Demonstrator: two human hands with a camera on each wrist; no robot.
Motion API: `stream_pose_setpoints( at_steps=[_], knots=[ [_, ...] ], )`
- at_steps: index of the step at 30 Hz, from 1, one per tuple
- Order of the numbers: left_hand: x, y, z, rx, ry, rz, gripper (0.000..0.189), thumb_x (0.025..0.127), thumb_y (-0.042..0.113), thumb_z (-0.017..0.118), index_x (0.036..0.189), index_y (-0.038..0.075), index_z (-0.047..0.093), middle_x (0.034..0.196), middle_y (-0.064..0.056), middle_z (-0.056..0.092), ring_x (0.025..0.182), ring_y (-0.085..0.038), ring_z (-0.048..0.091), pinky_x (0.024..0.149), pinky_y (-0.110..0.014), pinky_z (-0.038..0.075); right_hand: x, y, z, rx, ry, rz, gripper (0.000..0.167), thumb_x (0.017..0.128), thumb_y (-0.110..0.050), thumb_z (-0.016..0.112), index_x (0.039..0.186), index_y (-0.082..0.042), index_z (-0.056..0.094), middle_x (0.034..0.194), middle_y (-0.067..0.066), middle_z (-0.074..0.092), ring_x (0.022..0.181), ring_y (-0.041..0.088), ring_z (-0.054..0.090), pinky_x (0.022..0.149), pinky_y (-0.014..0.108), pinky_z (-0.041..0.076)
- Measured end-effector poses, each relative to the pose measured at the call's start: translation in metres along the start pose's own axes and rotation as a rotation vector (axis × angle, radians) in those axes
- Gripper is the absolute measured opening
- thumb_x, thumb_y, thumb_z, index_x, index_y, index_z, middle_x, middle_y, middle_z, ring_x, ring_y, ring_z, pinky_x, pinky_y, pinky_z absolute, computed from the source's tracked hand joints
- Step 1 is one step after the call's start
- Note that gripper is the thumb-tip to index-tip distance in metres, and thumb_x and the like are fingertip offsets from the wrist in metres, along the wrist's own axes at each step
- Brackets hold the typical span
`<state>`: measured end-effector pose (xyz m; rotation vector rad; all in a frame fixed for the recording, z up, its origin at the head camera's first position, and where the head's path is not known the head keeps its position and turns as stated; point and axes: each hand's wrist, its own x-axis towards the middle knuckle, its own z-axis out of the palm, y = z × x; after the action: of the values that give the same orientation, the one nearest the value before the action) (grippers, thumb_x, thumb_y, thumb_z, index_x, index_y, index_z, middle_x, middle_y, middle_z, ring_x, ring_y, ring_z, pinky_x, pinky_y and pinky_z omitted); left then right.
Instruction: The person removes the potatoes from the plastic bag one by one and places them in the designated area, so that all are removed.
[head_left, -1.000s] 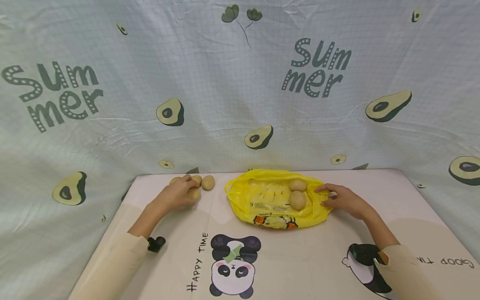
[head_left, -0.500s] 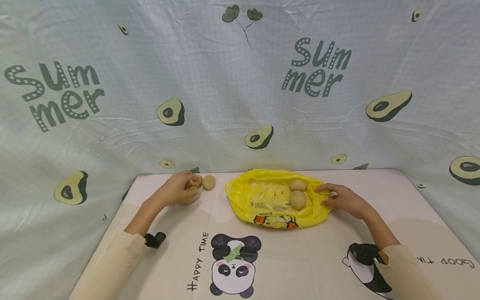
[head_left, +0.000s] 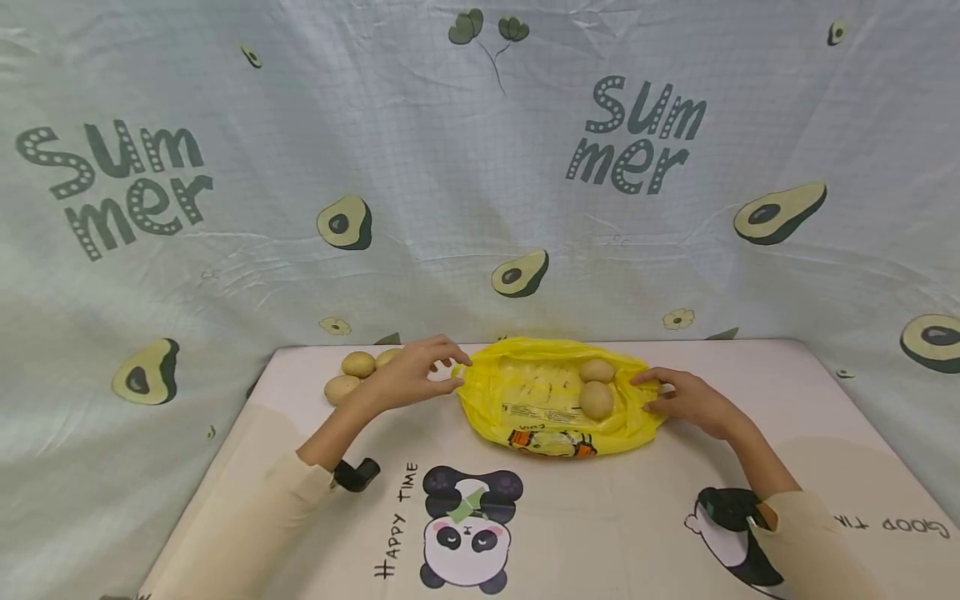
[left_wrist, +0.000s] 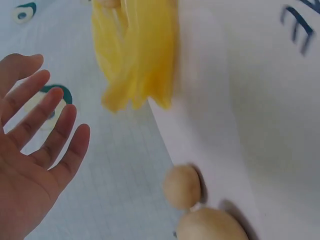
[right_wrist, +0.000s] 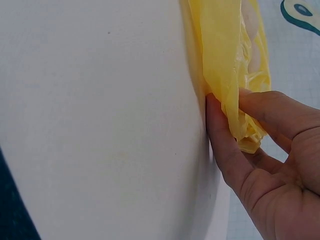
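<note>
A yellow plastic bag [head_left: 540, 383] lies on the table with its mouth spread, and two potatoes [head_left: 596, 400] rest inside it toward the right. My right hand [head_left: 692, 402] holds the bag's right edge; in the right wrist view, thumb and finger pinch the yellow plastic [right_wrist: 220, 60]. At the bag's left end, my left hand [head_left: 408, 377] has its fingers parted near the handle loop and holds nothing. Several loose potatoes [head_left: 358, 364] lie left of that hand, some hidden behind it. Two potatoes [left_wrist: 182, 186] also show in the left wrist view.
The pale table [head_left: 600, 517] has panda prints and lettering on its cover. A hanging avocado-print cloth [head_left: 420, 167] rises behind the table's far edge and at both sides. Each wrist wears a small dark camera [head_left: 357, 474].
My left hand has left the loose potatoes and moved right to the bag's left end, its grasp now empty. The right hand stays at the bag's edge.
</note>
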<state>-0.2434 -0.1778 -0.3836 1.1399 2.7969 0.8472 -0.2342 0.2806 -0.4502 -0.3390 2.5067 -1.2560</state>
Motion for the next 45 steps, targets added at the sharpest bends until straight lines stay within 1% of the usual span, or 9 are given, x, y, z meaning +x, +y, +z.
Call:
stream_pose_setpoints(
  at_steps=[2,8,11,18,23,26,33,38,45],
  knots=[
    [0.007,0.005,0.005,-0.014,-0.024,0.021,0.028,0.094,0.016,0.072,0.121,0.006,0.07,0.119,-0.013,0.067,0.105,-0.031,0.064,0.086,-0.044,0.057,0.0,0.0,0.0,-0.008,0.0,0.003,0.043,0.095,-0.009,0.067,0.135,0.001,0.058,0.154,0.033,0.033,0.128,0.052,0.047,0.091,0.043,0.056],
    [0.023,0.017,0.018,-0.052,-0.09,0.034,0.033,0.096,0.018,0.071,0.125,0.004,0.066,0.125,-0.012,0.067,0.11,-0.033,0.063,0.091,-0.048,0.055,-0.001,0.001,0.0,-0.004,-0.001,-0.008,0.043,0.095,-0.009,0.068,0.135,0.002,0.058,0.154,0.034,0.033,0.128,0.053,0.047,0.092,0.043,0.056],
    [0.031,0.021,0.023,-0.067,-0.104,0.046,0.034,0.096,0.019,0.07,0.127,0.005,0.065,0.126,-0.011,0.067,0.11,-0.032,0.063,0.092,-0.046,0.055,-0.001,0.002,0.001,-0.007,0.0,-0.01,0.043,0.095,-0.009,0.068,0.135,0.002,0.058,0.154,0.034,0.034,0.128,0.052,0.048,0.092,0.044,0.056],
    [0.054,0.029,0.037,-0.071,-0.129,0.046,0.034,0.096,0.017,0.071,0.128,0.006,0.064,0.126,-0.008,0.067,0.112,-0.029,0.064,0.092,-0.037,0.055,-0.001,0.001,0.0,-0.012,-0.001,0.001,0.042,0.094,-0.009,0.068,0.134,0.001,0.058,0.154,0.033,0.034,0.128,0.051,0.048,0.093,0.045,0.056],
    [0.071,0.035,0.046,-0.11,-0.167,0.042,0.034,0.098,0.019,0.068,0.129,0.005,0.063,0.126,-0.009,0.066,0.114,-0.03,0.063,0.095,-0.039,0.054,-0.001,0.001,0.0,-0.023,-0.005,0.006,0.043,0.095,-0.01,0.068,0.135,0.0,0.058,0.154,0.032,0.036,0.129,0.05,0.048,0.094,0.046,0.055],
    [0.083,0.038,0.053,-0.132,-0.19,0.061,0.034,0.099,0.019,0.066,0.129,0.003,0.063,0.127,-0.011,0.066,0.115,-0.031,0.062,0.095,-0.037,0.054,0.0,0.002,0.0,-0.03,-0.001,0.0,0.043,0.095,-0.011,0.068,0.135,0.0,0.058,0.154,0.031,0.036,0.129,0.05,0.047,0.095,0.048,0.054],
    [0.105,0.041,0.068,-0.127,-0.257,0.075,0.032,0.1,0.021,0.065,0.127,0.003,0.066,0.128,-0.01,0.067,0.114,-0.024,0.063,0.091,-0.025,0.053,0.004,0.003,0.001,-0.041,0.0,-0.016,0.043,0.096,-0.012,0.068,0.135,-0.001,0.058,0.153,0.03,0.038,0.131,0.049,0.045,0.1,0.052,0.051],
    [0.119,0.046,0.074,-0.094,-0.321,0.085,0.031,0.101,0.021,0.063,0.128,0.005,0.067,0.126,-0.006,0.068,0.11,-0.016,0.063,0.087,-0.02,0.052,0.004,0.002,0.001,-0.043,0.005,-0.009,0.043,0.095,-0.012,0.068,0.136,-0.001,0.058,0.154,0.031,0.036,0.131,0.05,0.045,0.099,0.051,0.052],
    [0.133,0.054,0.078,-0.083,-0.361,0.095,0.031,0.102,0.016,0.062,0.128,0.003,0.068,0.126,-0.007,0.069,0.111,-0.018,0.064,0.085,-0.019,0.052,0.002,0.002,0.0,-0.033,0.001,-0.002,0.043,0.095,-0.012,0.068,0.136,-0.001,0.058,0.154,0.031,0.036,0.131,0.049,0.045,0.099,0.05,0.052]
  ],
)
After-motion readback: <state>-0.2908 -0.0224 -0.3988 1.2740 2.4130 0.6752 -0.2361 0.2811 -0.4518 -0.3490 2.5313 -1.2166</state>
